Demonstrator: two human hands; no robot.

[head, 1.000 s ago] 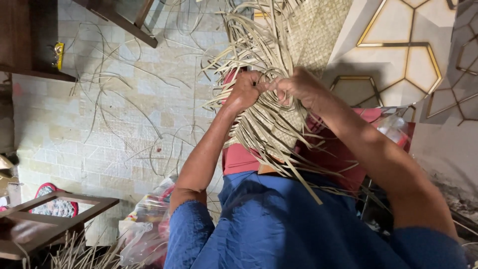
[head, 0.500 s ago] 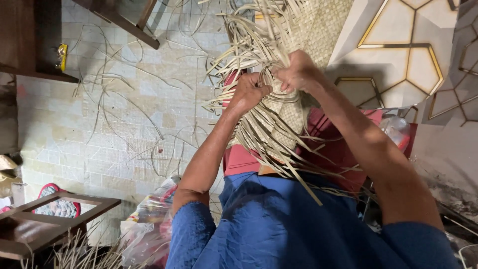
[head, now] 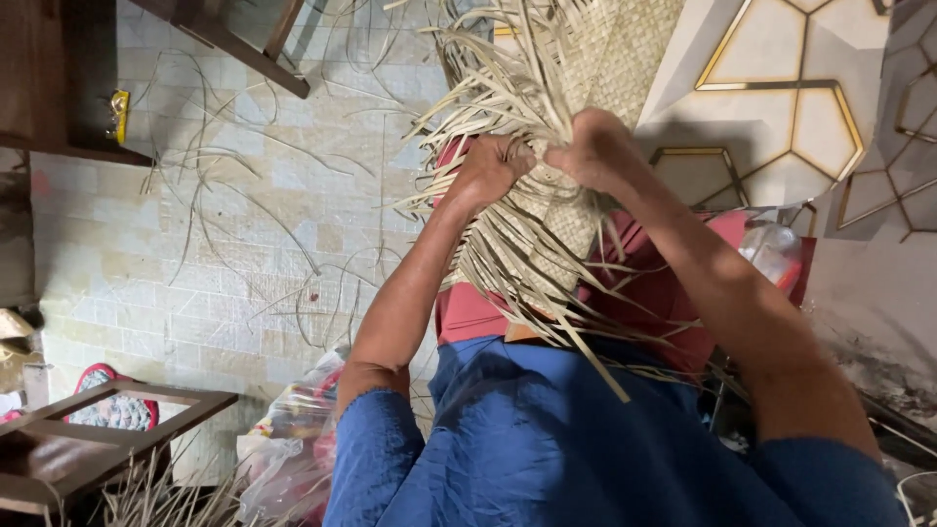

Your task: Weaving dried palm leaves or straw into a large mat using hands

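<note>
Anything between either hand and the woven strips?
Nothing visible. The left hand and right hand are both already on the pale woven strips, with fingers buried among them. Loose strip ends fan out around both hands.

Single head-worn view, close, straight down over both forearms toward the tiled floor (head: pixel 224 244).

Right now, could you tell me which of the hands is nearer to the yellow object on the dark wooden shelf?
Left. The left hand grips the pale weaving strips on the side toward the yellow object; the right hand grips them on the far side, further from it.
</note>
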